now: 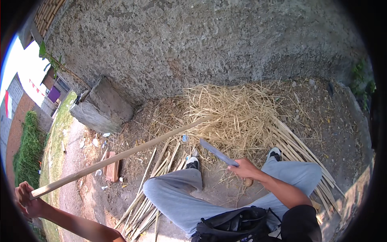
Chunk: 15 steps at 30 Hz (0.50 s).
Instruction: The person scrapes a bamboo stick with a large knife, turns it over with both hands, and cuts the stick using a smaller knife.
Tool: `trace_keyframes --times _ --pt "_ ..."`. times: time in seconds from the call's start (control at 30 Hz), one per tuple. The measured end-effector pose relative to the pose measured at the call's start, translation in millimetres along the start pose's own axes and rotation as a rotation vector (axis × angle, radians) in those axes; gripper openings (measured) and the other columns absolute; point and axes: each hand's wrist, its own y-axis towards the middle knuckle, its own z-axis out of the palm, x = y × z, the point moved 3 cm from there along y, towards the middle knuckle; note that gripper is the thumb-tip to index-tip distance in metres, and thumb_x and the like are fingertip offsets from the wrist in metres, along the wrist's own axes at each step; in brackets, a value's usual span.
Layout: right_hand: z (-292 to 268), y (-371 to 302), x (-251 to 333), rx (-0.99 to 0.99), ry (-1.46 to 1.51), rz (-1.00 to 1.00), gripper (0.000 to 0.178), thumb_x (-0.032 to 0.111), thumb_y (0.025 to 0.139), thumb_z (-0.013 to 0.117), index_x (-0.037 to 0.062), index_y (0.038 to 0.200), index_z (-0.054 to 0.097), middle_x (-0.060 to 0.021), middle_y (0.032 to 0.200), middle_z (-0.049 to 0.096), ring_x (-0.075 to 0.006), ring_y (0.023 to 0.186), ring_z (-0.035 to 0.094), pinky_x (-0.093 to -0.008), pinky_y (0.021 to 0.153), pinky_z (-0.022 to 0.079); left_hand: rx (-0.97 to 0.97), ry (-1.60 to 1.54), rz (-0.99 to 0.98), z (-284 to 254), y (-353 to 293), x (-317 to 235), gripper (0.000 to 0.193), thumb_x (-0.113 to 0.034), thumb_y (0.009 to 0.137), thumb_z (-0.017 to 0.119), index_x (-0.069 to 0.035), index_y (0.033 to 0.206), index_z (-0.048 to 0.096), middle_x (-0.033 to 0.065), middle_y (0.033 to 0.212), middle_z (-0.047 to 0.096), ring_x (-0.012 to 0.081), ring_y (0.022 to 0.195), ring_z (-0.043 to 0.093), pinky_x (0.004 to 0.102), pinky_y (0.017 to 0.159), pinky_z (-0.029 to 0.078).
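Observation:
At the far left, my left hand is closed around the near end of a long pale bamboo strip. The strip slants up to the right, its far tip over a heap of thin straw-coloured shavings. My right hand grips a machete between my knees. Its broad grey blade points up and left, apart from the strip; the rounded butt of a wooden handle shows below my fist. My fingers hide the rest of the handle.
Bundles of split bamboo strips lie beside my left leg and right leg. A reddish brick rests on the ground at left, near a large stone block. A rough grey wall rises behind the shavings.

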Motion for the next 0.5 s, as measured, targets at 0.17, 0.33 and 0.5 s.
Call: trace_keyframes --times 0.17,0.33,0.5 --pt "-54 -50 49 -0.259 0.519 -0.137 0.026 0.025 0.093 0.064 -0.0001 0.094 0.058 -0.0059 0.079 0.062 -0.0078 0.049 0.052 -0.0258 0.042 0.043 -0.184 -0.275 -0.084 -41 -52 65 0.045 0.002 0.078 0.06 -0.017 0.056 0.026 -0.0017 0.052 0.029 0.0125 0.051 0.025 0.0315 0.07 0.029" --pt "-113 -43 71 -0.48 1.185 -0.257 0.032 0.033 0.093 0.065 0.0066 0.102 0.049 -0.0104 0.096 0.063 -0.0048 0.052 0.042 -0.0231 0.047 0.044 -0.493 -0.629 0.001 -67 -97 194 0.04 -0.004 0.08 0.052 -0.017 0.053 0.026 -0.002 0.047 0.026 0.0105 0.04 0.019 0.0263 0.049 0.025" --pt "-164 -18 78 -0.43 1.692 -0.57 0.043 0.05 0.093 0.058 0.0079 0.086 0.054 -0.0195 0.095 0.067 -0.0066 0.053 0.042 -0.0207 0.051 0.041 -0.659 -0.762 -0.109 -12 -136 330 0.038 -0.007 0.081 0.047 -0.017 0.052 0.026 -0.0029 0.045 0.025 0.0094 0.036 0.019 0.0252 0.043 0.021"
